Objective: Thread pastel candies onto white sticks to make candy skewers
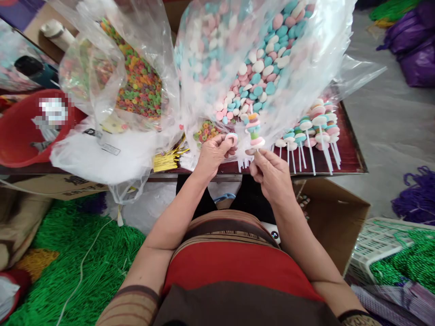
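Note:
My right hand [272,171] is closed on a white stick carrying a candy skewer [254,129], held upright with pink, blue, green and orange pieces threaded on it. To its left, my left hand [212,156] pinches a pale pink and white marshmallow disc [231,138] between thumb and fingers, apart from the skewer. Just beyond the hands, a large clear bag [217,68] spills pink, white and blue marshmallows [256,86]. Small coloured rings [206,131] lie behind my left hand. Several finished-looking skewers [319,124] rest to the right, their sticks toward me.
A second bag holds many coloured candy rings [139,90]. Yellow twist ties [168,159] lie at the dark red table's [355,156] front edge. A red basin [20,131] stands left. Below are a cardboard box [335,222], a white basket [380,240] and green strands [84,253].

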The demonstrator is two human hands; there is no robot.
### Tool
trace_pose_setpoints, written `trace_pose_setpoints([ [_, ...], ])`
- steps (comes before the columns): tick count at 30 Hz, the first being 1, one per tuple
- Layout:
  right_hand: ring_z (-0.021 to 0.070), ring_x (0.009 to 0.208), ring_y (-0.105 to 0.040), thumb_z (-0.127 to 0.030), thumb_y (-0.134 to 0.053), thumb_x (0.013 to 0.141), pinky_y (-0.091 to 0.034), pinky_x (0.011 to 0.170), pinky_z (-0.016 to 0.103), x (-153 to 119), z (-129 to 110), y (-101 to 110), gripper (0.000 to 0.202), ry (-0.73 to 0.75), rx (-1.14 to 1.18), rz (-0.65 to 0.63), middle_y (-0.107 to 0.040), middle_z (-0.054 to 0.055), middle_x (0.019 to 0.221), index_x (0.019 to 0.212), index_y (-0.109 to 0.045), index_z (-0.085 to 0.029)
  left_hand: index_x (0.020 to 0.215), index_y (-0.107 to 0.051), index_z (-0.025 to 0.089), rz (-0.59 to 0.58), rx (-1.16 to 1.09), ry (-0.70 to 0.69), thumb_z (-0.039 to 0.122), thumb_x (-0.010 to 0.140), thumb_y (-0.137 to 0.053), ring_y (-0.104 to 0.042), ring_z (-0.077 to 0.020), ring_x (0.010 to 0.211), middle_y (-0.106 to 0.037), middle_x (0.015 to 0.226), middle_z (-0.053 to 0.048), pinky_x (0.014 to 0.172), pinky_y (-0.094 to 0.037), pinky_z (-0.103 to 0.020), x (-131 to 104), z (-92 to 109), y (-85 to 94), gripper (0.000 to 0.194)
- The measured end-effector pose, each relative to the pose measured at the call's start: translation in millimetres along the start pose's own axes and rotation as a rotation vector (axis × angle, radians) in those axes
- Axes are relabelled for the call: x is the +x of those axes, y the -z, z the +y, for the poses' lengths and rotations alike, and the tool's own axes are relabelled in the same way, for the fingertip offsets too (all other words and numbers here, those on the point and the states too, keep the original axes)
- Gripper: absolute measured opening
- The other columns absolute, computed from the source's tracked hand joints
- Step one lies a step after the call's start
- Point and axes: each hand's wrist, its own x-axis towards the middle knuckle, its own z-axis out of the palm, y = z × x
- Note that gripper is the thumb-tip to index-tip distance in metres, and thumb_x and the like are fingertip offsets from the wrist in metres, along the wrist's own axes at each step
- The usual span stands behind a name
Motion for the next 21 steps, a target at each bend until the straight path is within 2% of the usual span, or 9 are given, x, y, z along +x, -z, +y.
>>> trace_pose_setpoints([
  [3,0.0082,0.044,-0.032,-0.059,-0.069,0.092,-0.021,0.043,0.024,-18.5,7.0,6.8,0.039,-0.021,-0.113,-0.079,-0.048,-0.006,0.049,0.094,-0.078,-0.021,0.088,-0.073,0.020,-0.016,-0.107,0.062,0.044,0.083,-0.082,-0.061,-0.0074,0.061,-0.070,0.072,0.003,0.061,-0.047,-0.021,4.2,-0.9,4.7,0.026],
  [6,0.0087,0.044,-0.034,-0.055,-0.066,0.094,-0.025,0.045,0.025,-30.3,11.8,8.5,0.038,-0.013,-0.219,-0.105,-0.045,-0.007,0.047,0.095,-0.080,-0.020,0.098,-0.076,0.022,-0.039,-0.207,0.107,0.044,0.078,-0.087,-0.065,-0.0086,0.069,-0.071,0.080,0.003,0.067,-0.051,-0.023,8.7,-3.0,8.6,0.032],
  [12,0.0090,0.044,-0.033,-0.051,-0.065,0.092,-0.027,0.047,0.026,-31.7,10.3,5.5,0.036,-0.025,-0.292,-0.078,-0.042,-0.007,0.047,0.092,-0.080,-0.017,0.094,-0.077,0.022,0.006,-0.271,0.075,0.045,0.074,-0.091,-0.066,-0.0092,0.073,-0.073,0.084,0.001,0.076,-0.058,-0.026,10.9,-7.1,8.9,0.033],
  [15,0.0090,0.044,-0.033,-0.049,-0.065,0.090,-0.025,0.046,0.026,-31.1,7.6,6.0,0.035,-0.045,-0.298,-0.065,-0.041,-0.007,0.047,0.092,-0.080,-0.017,0.098,-0.078,0.023,0.042,-0.188,-0.028,0.050,0.075,-0.089,-0.070,-0.0115,0.079,-0.075,0.088,0.001,0.077,-0.060,-0.027,7.7,-9.3,9.5,0.036],
  [21,0.0088,0.043,-0.031,-0.048,-0.067,0.089,-0.023,0.045,0.025,-33.0,-2.4,6.3,0.033,-0.115,-0.244,-0.069,-0.038,-0.007,0.046,0.088,-0.080,-0.017,0.104,-0.080,0.026,0.118,0.187,-0.177,0.054,0.081,-0.083,-0.074,-0.0196,0.102,-0.081,0.105,-0.002,0.080,-0.061,-0.029,-3.1,-8.2,13.6,0.036],
])
